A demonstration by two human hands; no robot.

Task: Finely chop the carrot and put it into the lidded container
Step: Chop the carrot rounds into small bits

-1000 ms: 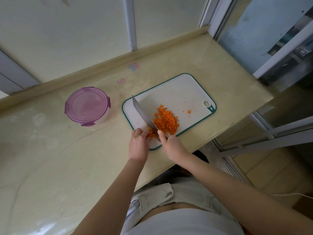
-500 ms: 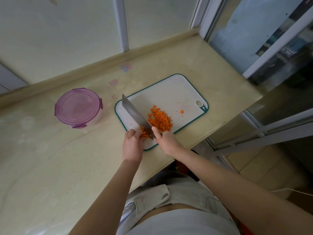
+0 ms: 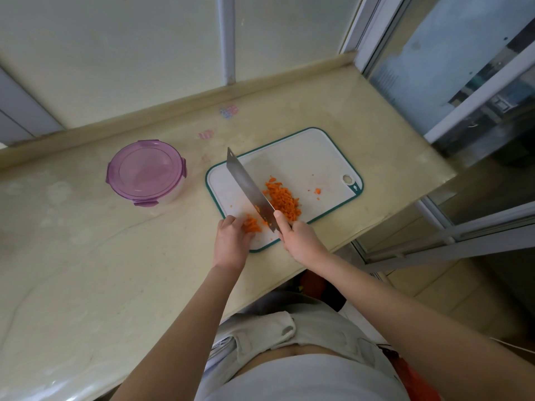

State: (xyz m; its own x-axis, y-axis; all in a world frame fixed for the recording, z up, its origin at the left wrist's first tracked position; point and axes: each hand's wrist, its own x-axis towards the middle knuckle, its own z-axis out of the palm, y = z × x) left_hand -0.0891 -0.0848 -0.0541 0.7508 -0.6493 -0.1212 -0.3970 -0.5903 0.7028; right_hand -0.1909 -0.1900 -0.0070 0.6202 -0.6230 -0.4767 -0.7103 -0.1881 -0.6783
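Fig.: R hand (image 3: 301,238) clamps knife (image 3: 249,189) handle. L hand (image 3: 231,241), fingers curled, pins uncut carrot (image 3: 252,224) at near edge of board (image 3: 304,157), beside diced pile (image 3: 282,201). Best technique: fingertips tucked, knuckles vs. blade, cuts close. Container (image 3: 146,172), lid on, sits left of board.

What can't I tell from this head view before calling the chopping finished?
- knife handle: head view, wrapped inside the right hand.
- how much carrot is uncut: head view, partly under the left hand.
- container contents: head view, the tinted purple lid is on.
- latches: head view, too small to tell whether clipped.
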